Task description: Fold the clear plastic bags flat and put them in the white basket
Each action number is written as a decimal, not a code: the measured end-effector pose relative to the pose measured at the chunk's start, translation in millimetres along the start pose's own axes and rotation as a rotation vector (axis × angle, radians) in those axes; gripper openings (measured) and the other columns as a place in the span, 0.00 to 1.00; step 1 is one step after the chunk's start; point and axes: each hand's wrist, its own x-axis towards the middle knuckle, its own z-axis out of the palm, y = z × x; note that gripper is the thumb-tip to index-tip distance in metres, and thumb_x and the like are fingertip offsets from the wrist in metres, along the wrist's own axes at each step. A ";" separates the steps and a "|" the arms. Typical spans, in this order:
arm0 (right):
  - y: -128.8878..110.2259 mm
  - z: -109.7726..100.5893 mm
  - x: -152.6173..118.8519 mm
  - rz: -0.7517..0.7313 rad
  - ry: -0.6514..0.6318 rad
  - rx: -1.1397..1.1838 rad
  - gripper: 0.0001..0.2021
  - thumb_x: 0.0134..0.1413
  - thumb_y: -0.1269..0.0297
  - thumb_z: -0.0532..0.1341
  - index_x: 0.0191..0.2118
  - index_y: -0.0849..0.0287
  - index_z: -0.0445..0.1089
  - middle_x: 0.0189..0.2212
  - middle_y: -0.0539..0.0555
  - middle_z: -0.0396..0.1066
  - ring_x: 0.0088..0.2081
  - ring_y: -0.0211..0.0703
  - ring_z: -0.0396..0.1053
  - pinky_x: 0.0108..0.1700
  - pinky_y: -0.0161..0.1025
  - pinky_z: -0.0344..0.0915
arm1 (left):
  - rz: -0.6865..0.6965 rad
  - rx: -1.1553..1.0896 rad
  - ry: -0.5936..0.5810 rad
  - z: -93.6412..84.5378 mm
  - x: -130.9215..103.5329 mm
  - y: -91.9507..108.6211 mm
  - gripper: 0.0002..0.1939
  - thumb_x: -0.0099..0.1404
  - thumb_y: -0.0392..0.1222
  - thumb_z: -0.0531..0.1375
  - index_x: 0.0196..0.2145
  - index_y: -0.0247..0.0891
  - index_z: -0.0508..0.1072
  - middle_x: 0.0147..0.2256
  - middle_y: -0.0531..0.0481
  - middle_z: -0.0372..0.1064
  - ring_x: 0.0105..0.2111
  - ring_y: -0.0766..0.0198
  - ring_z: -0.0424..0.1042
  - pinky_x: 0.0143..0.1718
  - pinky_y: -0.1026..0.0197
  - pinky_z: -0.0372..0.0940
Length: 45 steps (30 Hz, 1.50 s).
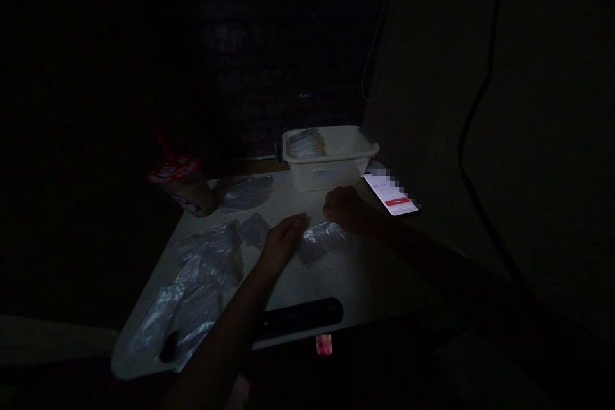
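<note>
In dim light, a clear plastic bag (319, 242) lies on the white table (307, 285) between my hands. My left hand (284, 240) is at the bag's left edge, its fingers pressed together; what they hold is too dark to make out. Curled over the bag's upper right part, my right hand (343, 208) has its fingers closed on it. A small flat packet (254, 230) lies just left of my left hand. More crumpled clear bags (206, 262) spread over the table's left side.
A white bin (327, 170) with stacked packets stands at the back. To its right lies a lit phone (391, 192). A drink cup (187, 189) with a red straw is at the back left, beside another plastic bag (245, 193). A dark slot (302, 317) is near the front edge.
</note>
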 end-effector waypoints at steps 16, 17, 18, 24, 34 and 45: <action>-25.1 33.7 2.5 0.558 -0.015 1.728 0.13 0.44 0.55 0.52 0.24 0.62 0.62 0.20 0.52 0.66 0.21 0.38 0.65 0.23 0.36 0.62 | -0.258 -0.444 0.031 1.4 3.2 -2.8 0.14 0.47 0.48 0.60 0.25 0.33 0.69 0.18 0.54 0.66 0.18 0.69 0.64 0.21 0.66 0.58; -29.0 35.6 2.5 0.542 -0.019 1.793 0.12 0.41 0.56 0.54 0.22 0.61 0.61 0.17 0.50 0.64 0.19 0.35 0.63 0.21 0.34 0.60 | -0.258 -0.452 0.031 2.3 3.2 -3.1 0.14 0.46 0.48 0.60 0.25 0.32 0.69 0.19 0.53 0.66 0.18 0.68 0.64 0.21 0.66 0.58; -32.5 36.9 2.9 0.540 0.002 1.826 0.10 0.38 0.58 0.57 0.20 0.61 0.61 0.14 0.47 0.62 0.16 0.33 0.60 0.19 0.32 0.58 | -0.259 -0.460 0.032 2.9 3.0 -3.1 0.14 0.45 0.48 0.60 0.25 0.32 0.69 0.19 0.53 0.66 0.18 0.68 0.64 0.21 0.66 0.58; -35.4 45.0 2.8 0.443 0.097 1.740 0.10 0.36 0.61 0.58 0.17 0.61 0.59 0.08 0.43 0.55 0.11 0.28 0.52 0.14 0.29 0.47 | -0.240 -0.513 0.047 1.6 2.5 -0.3 0.13 0.45 0.48 0.59 0.24 0.33 0.69 0.16 0.54 0.64 0.17 0.69 0.63 0.21 0.66 0.58; -28.9 50.5 -0.7 0.550 0.152 1.810 0.07 0.32 0.66 0.57 0.24 0.62 0.67 0.13 0.45 0.61 0.14 0.30 0.56 0.17 0.29 0.52 | -0.166 -0.384 0.035 -1.7 1.4 -5.9 0.09 0.45 0.37 0.52 0.24 0.33 0.71 0.18 0.50 0.68 0.17 0.66 0.65 0.21 0.63 0.60; -19.5 35.7 -25.3 0.451 0.409 0.780 0.19 0.42 0.72 0.46 0.42 0.62 0.63 0.43 0.57 0.64 0.46 0.42 0.60 0.48 0.43 0.56 | 0.272 0.633 -0.083 3.6 -6.9 3.3 0.20 0.59 0.37 0.43 0.49 0.33 0.59 0.50 0.43 0.56 0.51 0.61 0.52 0.51 0.55 0.48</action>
